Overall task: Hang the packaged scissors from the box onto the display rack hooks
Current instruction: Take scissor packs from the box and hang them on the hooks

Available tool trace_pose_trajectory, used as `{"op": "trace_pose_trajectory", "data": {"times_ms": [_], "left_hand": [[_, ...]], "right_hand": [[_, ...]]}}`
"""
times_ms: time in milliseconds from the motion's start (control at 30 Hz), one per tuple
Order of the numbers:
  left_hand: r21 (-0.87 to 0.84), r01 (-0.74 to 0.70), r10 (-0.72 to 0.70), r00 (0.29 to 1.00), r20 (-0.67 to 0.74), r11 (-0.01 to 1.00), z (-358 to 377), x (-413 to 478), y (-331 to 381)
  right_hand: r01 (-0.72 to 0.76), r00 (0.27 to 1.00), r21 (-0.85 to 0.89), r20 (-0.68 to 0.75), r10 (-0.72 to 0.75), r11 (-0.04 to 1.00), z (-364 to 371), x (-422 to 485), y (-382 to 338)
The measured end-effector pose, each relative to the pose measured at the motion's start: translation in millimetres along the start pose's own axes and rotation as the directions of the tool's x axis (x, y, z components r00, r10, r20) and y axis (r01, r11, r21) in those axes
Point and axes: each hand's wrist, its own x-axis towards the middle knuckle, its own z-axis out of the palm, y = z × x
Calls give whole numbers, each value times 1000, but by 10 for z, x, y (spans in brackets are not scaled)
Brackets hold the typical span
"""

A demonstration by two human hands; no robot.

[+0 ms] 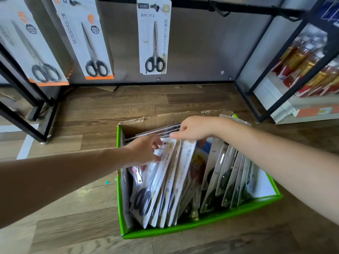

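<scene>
Head view: packaged scissors [170,180] crowding the green box [201,224] are pinched at top edges by left hand [145,151] and right hand [195,130]; wooden floor [91,110] is seen around.

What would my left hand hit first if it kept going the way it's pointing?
The white scissors pack standing in the green box. Your left hand points right at its top edge and seems to pinch it.

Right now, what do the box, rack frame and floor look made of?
Box: corrugated cardboard, green print outside, raw brown inside, torn ragged top edge.
Rack frame: probably black-painted metal, thin straight bars, matte.
Floor: wood-grain planks with slight sheen; laminate or vinyl, can't tell.
</scene>
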Motion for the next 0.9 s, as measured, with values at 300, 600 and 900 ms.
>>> {"op": "trace_pose_trajectory", "data": {"times_ms": [300, 600, 900], "left_hand": [[36, 159, -160, 987, 15, 987, 86, 28, -95], [-218, 93, -89, 996, 27, 972, 123, -30, -29], [-304, 243, -222, 970, 103, 921, 50, 84, 32]], "right_hand": [[-95, 994, -9, -55, 95, 995, 227, 68, -252], [-169, 983, 226, 115, 146, 959, 186, 126, -119], [-188, 971, 342, 208, 120, 921, 39, -7, 75]]}}
